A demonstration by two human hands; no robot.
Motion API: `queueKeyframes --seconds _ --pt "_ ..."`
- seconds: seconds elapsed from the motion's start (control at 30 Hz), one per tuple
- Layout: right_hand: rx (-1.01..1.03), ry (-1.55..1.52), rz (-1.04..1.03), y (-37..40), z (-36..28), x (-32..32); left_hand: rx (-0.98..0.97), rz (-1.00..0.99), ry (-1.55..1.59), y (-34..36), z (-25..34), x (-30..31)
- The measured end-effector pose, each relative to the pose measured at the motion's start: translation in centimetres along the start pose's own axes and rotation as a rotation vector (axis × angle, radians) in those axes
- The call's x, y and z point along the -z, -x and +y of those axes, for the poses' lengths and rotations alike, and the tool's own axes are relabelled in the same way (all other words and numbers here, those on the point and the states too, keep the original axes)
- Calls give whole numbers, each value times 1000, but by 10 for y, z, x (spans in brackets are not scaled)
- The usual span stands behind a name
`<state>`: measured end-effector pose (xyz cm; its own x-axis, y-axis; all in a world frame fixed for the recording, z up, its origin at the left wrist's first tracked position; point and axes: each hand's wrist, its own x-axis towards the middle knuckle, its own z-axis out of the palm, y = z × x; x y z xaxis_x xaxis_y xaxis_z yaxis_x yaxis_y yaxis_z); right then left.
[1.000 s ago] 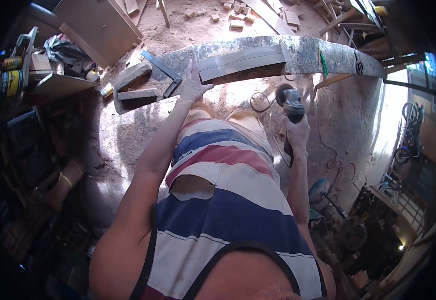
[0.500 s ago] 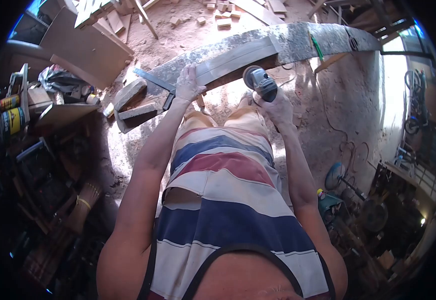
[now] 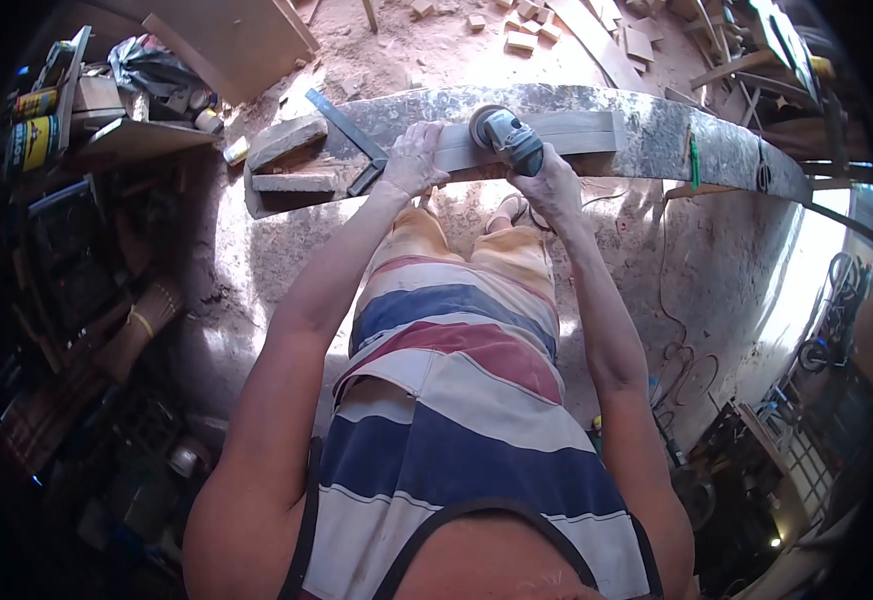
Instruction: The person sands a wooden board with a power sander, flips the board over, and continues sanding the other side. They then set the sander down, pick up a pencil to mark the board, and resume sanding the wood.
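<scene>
My right hand (image 3: 553, 190) grips an angle grinder (image 3: 518, 145) from behind. The grinder's round disc is over the middle of a pale wooden board (image 3: 581, 132); whether it touches the wood is hard to tell. At the board's left end, my left hand (image 3: 414, 162) holds it down on the long workbench (image 3: 656, 125), fingers pointing away from me over the wood. Close to the left of that hand, a carpenter's square (image 3: 351, 130) rests on the bench. Beyond it are wooden blocks (image 3: 291, 140).
A green-handled tool (image 3: 694, 160) is at the bench's right part. Wood offcuts (image 3: 521, 40) lie on the dusty floor past the bench. Tins (image 3: 34, 142) and scraps crowd a shelf on the left. A cord (image 3: 664, 270) runs down on the right.
The grinder has moved forward from the board's near side to over its surface. My left hand still holds the board's left end. The camera view has shifted.
</scene>
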<state>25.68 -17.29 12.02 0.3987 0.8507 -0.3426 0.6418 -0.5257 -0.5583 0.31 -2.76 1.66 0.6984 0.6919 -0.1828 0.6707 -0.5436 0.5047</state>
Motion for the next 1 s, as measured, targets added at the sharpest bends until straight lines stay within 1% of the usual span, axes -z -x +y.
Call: queueKeyframes --seconds 0.13,0.27,0.37,0.5,0.6,0.7,0.8,0.83,0.93,1.0 --pt "5 32 -54 -10 -10 2 0 -6 21 -1 2 2" --pt "14 30 -64 -15 -12 3 -14 8 9 0 1 0" --pt "33 70 -41 -19 -7 0 -49 50 5 1 1 2" --pt "62 151 8 -21 8 -4 -30 20 12 1 3 4" --pt "33 209 37 -20 11 2 -25 0 5 1 1 3" --pt "-14 131 24 -14 3 7 -31 7 6 3 2 2" --pt "21 57 -8 -10 -3 1 -34 22 10 0 3 3" --pt "47 68 0 -11 -4 -3 -36 23 10 0 3 3" --pt "43 80 -18 -10 -8 -3 -33 12 5 2 5 6" --pt "9 126 -23 -11 -7 0 -25 -4 2 4 6 7"
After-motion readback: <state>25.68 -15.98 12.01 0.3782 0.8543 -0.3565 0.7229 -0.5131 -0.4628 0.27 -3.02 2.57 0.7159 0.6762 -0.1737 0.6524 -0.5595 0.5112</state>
